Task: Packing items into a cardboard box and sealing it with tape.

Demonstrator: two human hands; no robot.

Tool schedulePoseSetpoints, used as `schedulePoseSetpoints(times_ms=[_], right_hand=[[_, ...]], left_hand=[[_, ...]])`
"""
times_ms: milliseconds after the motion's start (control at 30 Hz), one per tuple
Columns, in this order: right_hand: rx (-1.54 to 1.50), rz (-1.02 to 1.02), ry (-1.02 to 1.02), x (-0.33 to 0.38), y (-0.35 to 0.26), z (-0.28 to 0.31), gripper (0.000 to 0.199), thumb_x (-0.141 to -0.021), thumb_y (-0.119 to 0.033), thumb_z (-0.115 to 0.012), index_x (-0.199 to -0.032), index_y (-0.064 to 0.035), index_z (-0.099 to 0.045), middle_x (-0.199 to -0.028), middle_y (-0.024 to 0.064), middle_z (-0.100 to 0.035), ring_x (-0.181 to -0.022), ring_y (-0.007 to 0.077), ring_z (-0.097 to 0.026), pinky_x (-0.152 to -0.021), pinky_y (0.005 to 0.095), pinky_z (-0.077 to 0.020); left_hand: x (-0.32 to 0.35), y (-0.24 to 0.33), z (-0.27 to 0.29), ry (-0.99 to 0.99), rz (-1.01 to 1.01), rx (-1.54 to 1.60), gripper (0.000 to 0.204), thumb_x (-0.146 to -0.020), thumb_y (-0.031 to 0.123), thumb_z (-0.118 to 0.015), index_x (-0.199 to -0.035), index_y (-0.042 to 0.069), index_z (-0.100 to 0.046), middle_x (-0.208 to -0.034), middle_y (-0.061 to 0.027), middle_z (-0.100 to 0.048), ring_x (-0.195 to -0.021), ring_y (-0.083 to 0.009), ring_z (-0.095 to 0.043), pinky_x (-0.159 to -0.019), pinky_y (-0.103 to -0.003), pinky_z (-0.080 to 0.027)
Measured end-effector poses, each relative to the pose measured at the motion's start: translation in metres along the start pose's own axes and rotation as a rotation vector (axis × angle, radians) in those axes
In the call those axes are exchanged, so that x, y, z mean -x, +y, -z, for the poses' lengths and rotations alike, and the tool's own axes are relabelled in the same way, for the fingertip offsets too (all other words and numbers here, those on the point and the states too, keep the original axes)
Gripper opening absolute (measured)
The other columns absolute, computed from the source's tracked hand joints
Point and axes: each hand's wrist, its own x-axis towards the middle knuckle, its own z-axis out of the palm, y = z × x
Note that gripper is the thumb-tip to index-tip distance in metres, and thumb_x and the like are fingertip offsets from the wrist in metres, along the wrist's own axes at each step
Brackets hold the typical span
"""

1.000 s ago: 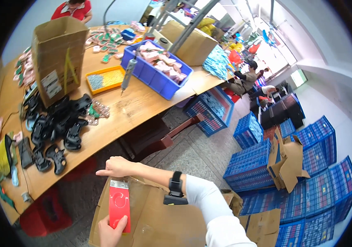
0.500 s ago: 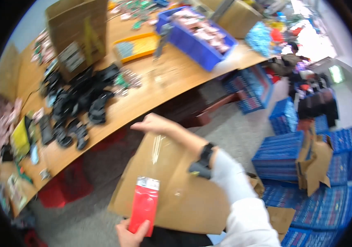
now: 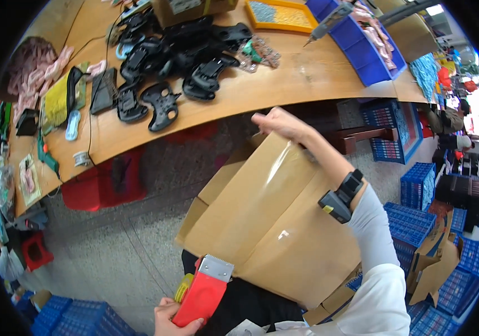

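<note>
My left hand (image 3: pixel 175 318) is closed around a red tape dispenser (image 3: pixel 206 291) with a toothed metal blade, low in the view. A yellow tape roll (image 3: pixel 183 287) shows at the dispenser's left side. The blade end points up and sits close to the lower left edge of a brown cardboard box (image 3: pixel 301 246), tilted in front of my legs. Shiny clear tape lies along the box's upper part. At the box's upper corner my right hand (image 3: pixel 284 124) is curled closed, its fingertips partly hidden. A black device is strapped to that wrist.
Beyond the box runs a wooden table (image 3: pixel 295 84) with black game controller shells (image 3: pixel 200 75), a blue bin (image 3: pixel 362 50), a yellow tray (image 3: pixel 278 15) and a hanging screwdriver (image 3: pixel 329 25). A red stool (image 3: pixel 105 185) stands below. Blue crates (image 3: pixel 413 224) are stacked at right.
The view has turned, so the table and box sit differently in it. The tape dispenser has tilted and now shows its blade and tape roll. Both hands keep their closed shape.
</note>
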Motion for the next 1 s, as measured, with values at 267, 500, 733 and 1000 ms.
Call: schedulePoseSetpoints(times_ms=[267, 500, 733, 1000], right_hand=[[-0.076, -0.047, -0.076, -0.012, 0.013, 0.018, 0.061, -0.094, -0.040, -0.048, -0.043, -0.0111, -0.032, -0.046, -0.0021, -0.033, -0.053, 0.0105, -0.035, -0.051, 0.0237, -0.0315], [-0.080, -0.014, -0.048, -0.017, 0.017, 0.013, 0.062, -0.091, -0.046, -0.052, -0.043, -0.0121, -0.033, -0.046, -0.0018, -0.036, -0.049, 0.0086, -0.037, -0.047, 0.0239, -0.0328], [0.007, -0.040, -0.041, -0.013, 0.007, 0.011, 0.063, -0.095, -0.044, -0.045, -0.043, -0.0113, -0.030, -0.046, -0.0019, -0.031, -0.051, 0.0115, -0.032, -0.072, 0.0254, -0.0399], [0.452, 0.137, 0.198, -0.004, 0.006, 0.013, 0.055, -0.096, -0.037, -0.043, -0.053, -0.0025, -0.049, -0.050, 0.0047, -0.047, -0.054, 0.0153, -0.049, -0.063, 0.0288, -0.0429]], left_hand=[[0.037, -0.067, 0.026, -0.031, 0.114, 0.069, 0.044, -0.063, 0.043, -0.072, -0.078, 0.002, -0.068, -0.066, -0.0080, -0.066, -0.059, -0.0213, -0.062, -0.070, -0.031, -0.040], [0.034, -0.101, 0.021, 0.046, 0.051, 0.089, 0.031, -0.053, 0.031, -0.077, -0.058, 0.005, -0.060, -0.053, -0.0046, -0.057, -0.048, -0.0178, -0.054, -0.066, -0.030, -0.037], [0.012, -0.144, 0.002, 0.093, 0.033, 0.074, 0.034, -0.053, 0.033, -0.076, -0.061, 0.003, -0.062, -0.053, -0.0054, -0.055, -0.051, -0.0198, -0.053, -0.068, -0.032, -0.038], [-0.045, -0.187, -0.059, 0.080, 0.021, 0.281, 0.031, -0.057, 0.025, -0.078, -0.072, 0.001, -0.065, -0.060, -0.0073, -0.058, -0.061, -0.0208, -0.055, -0.076, -0.032, -0.040]])
